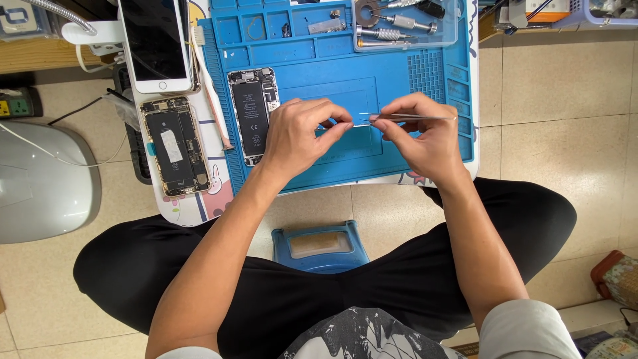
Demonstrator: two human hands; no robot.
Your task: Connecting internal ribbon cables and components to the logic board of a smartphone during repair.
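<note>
Tiled floor (558,100); low desk (193,206) carries blue mat (345,159). Left hand (296,136) pinches a thin clear strip (362,119) over mat centre. Right hand (425,136) is closed on metal tweezers (415,118), tips at the strip's right end. Opened phone (254,113) lies on mat just left of left hand. Second opened phone (174,146) and white phone (154,43) lie further left. Clear tool tray (405,23) at mat top.

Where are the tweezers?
In the head view, the tweezers are pinched in the right hand, over the blue mat, right of the opened phone.
</note>
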